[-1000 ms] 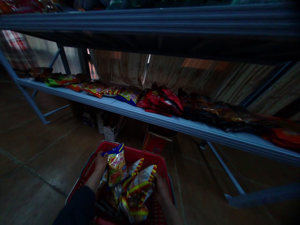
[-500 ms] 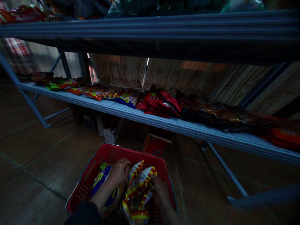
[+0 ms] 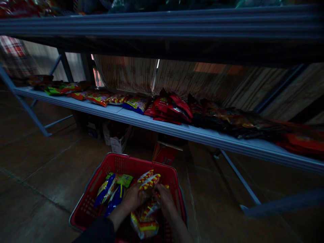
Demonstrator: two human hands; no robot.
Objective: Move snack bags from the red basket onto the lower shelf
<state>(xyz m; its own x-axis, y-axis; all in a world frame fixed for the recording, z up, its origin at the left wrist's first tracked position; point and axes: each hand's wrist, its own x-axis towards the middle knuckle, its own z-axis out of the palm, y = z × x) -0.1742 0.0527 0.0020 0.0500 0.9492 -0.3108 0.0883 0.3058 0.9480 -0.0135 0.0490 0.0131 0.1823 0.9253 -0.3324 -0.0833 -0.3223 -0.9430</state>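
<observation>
A red shopping basket (image 3: 140, 162) stands on the floor with several snack bags in it. My left hand (image 3: 133, 197) is closed on the left side of the red-and-yellow striped snack bags (image 3: 150, 182). From the other side, my right hand (image 3: 164, 197) grips these bags, its fingers curled round them and partly hidden. Another striped snack bag (image 3: 144, 227) lies below my hands, near the front of the basket. To the left of my left hand rest blue snack bags (image 3: 105, 189) and a green snack bag (image 3: 125, 179).
Behind the basket runs a blue metal shelf (image 3: 162, 126) with several snack bags, including red bags (image 3: 170, 106). An upper shelf (image 3: 162, 25) hangs over it. A white box (image 3: 118, 143) and a red box (image 3: 164, 153) stand underneath. A shelf leg (image 3: 240, 179) is at right.
My left hand has moved right and down, from above the blue bags to the striped bags. My right hand has shifted slightly left. The blue and green bags show more now.
</observation>
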